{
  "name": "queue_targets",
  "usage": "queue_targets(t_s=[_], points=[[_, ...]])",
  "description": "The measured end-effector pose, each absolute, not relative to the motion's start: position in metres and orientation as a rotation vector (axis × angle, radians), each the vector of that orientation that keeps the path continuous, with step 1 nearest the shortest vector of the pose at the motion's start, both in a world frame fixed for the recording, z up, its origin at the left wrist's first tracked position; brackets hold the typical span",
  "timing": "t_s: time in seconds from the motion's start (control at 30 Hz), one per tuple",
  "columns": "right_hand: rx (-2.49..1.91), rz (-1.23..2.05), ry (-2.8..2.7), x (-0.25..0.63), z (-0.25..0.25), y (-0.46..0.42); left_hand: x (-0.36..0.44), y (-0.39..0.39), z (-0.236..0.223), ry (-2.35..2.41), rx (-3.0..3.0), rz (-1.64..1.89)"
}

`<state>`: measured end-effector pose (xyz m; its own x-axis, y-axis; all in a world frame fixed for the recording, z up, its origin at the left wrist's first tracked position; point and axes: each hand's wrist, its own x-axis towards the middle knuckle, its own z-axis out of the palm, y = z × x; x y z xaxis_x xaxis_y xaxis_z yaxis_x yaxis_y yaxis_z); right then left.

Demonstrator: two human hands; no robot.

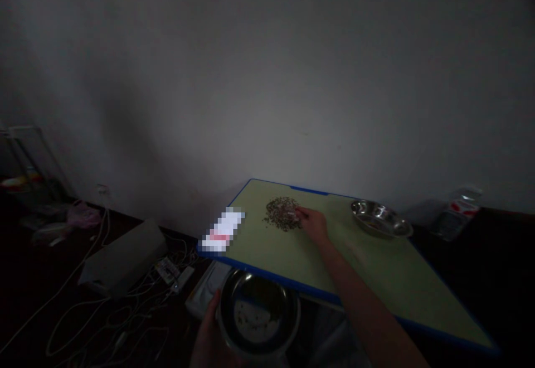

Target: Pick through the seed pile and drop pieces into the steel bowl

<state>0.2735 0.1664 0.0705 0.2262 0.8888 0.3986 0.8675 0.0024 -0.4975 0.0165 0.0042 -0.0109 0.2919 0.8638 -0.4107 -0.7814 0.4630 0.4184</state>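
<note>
My left hand [212,329] grips the left side of a round metal bowl [292,315] just off the table's front edge. A few dark specks lie on the bowl's shiny bottom. On the pale green table [276,259] with a blue rim is a loose patch of small dark grains, perhaps seeds [279,214]. My right hand [312,224] reaches across to the right side of this patch, its fingertips pinched together. Something pale shows by the fingertips, too blurred to name. Further right stands a second metal bowl [387,226], wide and shallow; its contents are unclear.
A bright, pixelated rectangle [223,228] lies at the table's left end. A plain wall [292,106] rises behind. On the dark floor at left are a long grey box [125,262], tangled cables and a power strip [183,280]. A carton-like package [457,214] stands beyond the right side.
</note>
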Motion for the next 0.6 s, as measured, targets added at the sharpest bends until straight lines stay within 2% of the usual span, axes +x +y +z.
queue_targets(t_s=[0.37, 0.6], points=[[-1.844, 0.074, -1.668, 0.269, 0.074, 0.164, 0.019, -0.002, 0.01, 0.782, 0.176, 1.064], [-1.789, 0.158, -1.636, 0.27, 0.072, 0.165, 0.017, 0.001, -0.006, 0.55, 0.155, 1.052]])
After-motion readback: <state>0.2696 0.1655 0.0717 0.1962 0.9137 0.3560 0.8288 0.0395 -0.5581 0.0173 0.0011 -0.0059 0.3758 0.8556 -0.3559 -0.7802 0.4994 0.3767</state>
